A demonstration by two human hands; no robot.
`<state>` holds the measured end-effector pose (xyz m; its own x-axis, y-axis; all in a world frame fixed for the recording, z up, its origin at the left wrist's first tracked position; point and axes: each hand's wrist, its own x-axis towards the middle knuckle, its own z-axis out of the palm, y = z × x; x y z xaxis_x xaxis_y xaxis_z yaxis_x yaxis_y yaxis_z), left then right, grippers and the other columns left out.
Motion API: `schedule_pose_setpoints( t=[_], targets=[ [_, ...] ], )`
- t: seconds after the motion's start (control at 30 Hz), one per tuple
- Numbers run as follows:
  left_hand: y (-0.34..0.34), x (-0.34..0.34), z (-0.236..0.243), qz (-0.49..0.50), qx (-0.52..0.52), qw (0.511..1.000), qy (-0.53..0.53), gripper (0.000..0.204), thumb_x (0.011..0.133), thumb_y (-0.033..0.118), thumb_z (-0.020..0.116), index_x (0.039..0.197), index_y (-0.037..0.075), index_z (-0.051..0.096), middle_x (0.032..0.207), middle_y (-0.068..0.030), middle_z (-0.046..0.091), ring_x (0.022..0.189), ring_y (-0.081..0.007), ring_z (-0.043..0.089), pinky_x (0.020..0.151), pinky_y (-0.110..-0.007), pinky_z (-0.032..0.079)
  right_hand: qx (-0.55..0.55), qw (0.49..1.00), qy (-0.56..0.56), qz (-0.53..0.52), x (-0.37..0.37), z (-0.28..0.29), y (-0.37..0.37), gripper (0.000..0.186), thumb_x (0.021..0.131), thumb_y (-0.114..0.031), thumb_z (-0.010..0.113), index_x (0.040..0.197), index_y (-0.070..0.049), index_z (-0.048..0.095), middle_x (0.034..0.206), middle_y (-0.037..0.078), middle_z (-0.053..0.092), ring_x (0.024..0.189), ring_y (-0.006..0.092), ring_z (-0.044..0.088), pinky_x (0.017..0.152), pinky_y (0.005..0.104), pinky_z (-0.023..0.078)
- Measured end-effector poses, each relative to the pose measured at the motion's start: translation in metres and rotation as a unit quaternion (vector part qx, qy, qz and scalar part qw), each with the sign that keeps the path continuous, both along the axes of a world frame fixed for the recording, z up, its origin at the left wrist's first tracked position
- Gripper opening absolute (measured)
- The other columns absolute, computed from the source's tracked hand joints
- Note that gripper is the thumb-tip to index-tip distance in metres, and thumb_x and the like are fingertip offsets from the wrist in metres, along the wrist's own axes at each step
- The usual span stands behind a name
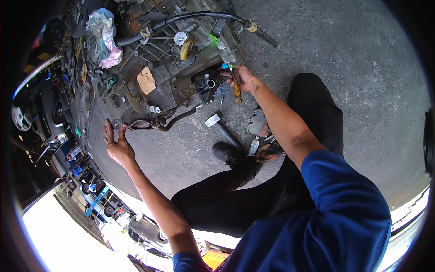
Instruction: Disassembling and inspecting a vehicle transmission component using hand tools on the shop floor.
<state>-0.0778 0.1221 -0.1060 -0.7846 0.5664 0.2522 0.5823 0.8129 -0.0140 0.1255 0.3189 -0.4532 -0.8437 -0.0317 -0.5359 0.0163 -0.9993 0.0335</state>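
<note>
A large greasy metal vehicle assembly [163, 90], with ribbed castings and hoses, lies on the floor before me. My right hand [246, 80] is at its right edge, fingers closed around a screwdriver-like tool with a worn yellow handle [237, 94]. The handle points down toward me; the tool's upper end is partly hidden by the fingers and the casting. A small blue piece [225, 66] shows just beside the fingertips. My left hand [119, 148] is at the assembly's lower left corner, fingers and thumb apart around a round metal lug [117, 123], with nothing in its grasp.
A hammer [222, 128] lies on the floor near my shoe [225, 153]. Beside it are a grey metal cover [257, 122] and a small tube [253, 146]. A black hose [199, 17] arches over the assembly; crumpled plastic [105, 38] sits upon it. Vehicles stand at far left.
</note>
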Motion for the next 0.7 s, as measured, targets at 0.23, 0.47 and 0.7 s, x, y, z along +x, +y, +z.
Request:
schedule_pose_setpoints(
  t=[0.23, 0.47, 0.7],
  targets=[
    [0.006, 0.000, -0.005, -0.006, 0.040, 0.999, -0.024, 0.053, 0.072, 0.027, 0.076, 0.120, 0.011, 0.061, 0.126, -0.0158, 0.055, 0.124, -0.0258, 0.049, 0.110, -0.042, 0.026, 0.006, 0.999, -0.033, -0.014, -0.010, -0.005, 0.006, 0.036, 0.096, -0.036, 0.039, 0.101, -0.008, 0.060, 0.086, 0.004, 0.061, 0.062, 0.0155, 0.052, 0.047, 0.0239, 0.041],
    [0.003, 0.000, -0.002, -0.002, 0.037, 0.999, -0.020, 0.054, 0.072, 0.027, 0.076, 0.121, 0.011, 0.060, 0.126, -0.0158, 0.055, 0.124, -0.0259, 0.048, 0.111, -0.042, 0.025, -0.015, 0.999, -0.034, -0.030, -0.011, -0.005, 0.000, 0.035, 0.096, -0.034, 0.040, 0.094, -0.004, 0.060, 0.077, 0.005, 0.061, 0.058, 0.0145, 0.051, 0.048, 0.0244, 0.043],
    [0.005, 0.001, -0.003, 0.000, 0.032, 0.999, -0.006, 0.053, 0.071, 0.028, 0.077, 0.119, 0.011, 0.061, 0.125, -0.0158, 0.056, 0.124, -0.0265, 0.049, 0.111, -0.042, 0.026, -0.113, 0.990, -0.052, -0.061, -0.019, -0.014, 0.000, 0.039, 0.098, -0.031, 0.035, 0.090, 0.000, 0.057, 0.073, 0.008, 0.056, 0.058, 0.0135, 0.052, 0.047, 0.0238, 0.047]
  ],
)
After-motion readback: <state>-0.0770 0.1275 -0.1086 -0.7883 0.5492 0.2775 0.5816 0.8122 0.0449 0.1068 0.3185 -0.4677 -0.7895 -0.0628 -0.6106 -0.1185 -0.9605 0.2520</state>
